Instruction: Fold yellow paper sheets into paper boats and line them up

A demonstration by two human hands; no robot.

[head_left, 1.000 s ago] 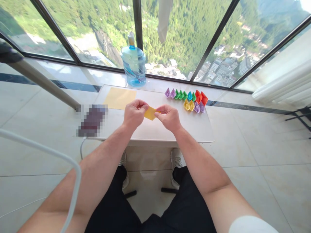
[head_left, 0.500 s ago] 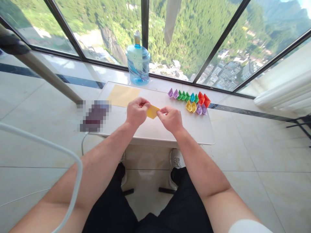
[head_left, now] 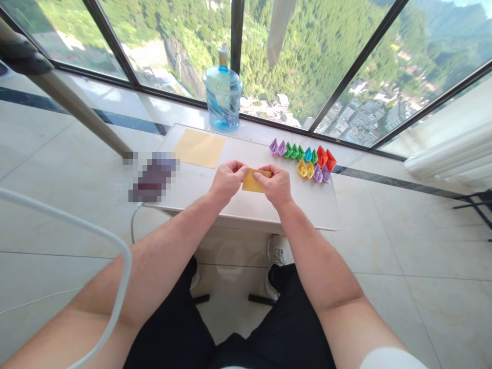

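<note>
A small folded piece of yellow paper (head_left: 253, 183) is held up over the white table (head_left: 200, 192) between my two hands. My left hand (head_left: 229, 179) pinches its upper left corner between thumb and fingers. Thumb on the near face and fingers behind, my right hand (head_left: 277, 183) grips the right part of its top edge. To the right stand small folded paper boats in two rows: purple, green, blue and red ones (head_left: 294, 151) behind, yellow ones (head_left: 305, 169) and purple ones (head_left: 322, 174) in front. Behind my left hand lies a flat pale yellow sheet (head_left: 200, 148).
A blue water jug (head_left: 223, 97) stands by the window behind the table. At the table's left edge is a blurred-out object (head_left: 154, 177) with a cable. A thick white tube (head_left: 115, 241) curves across the left foreground, and a slanting pole (head_left: 77, 97) rises beyond it.
The yellow paper has turned, and its long edge now lies nearly level. My right hand has shifted its grip inward along the top edge. The whole view has shifted slightly.
</note>
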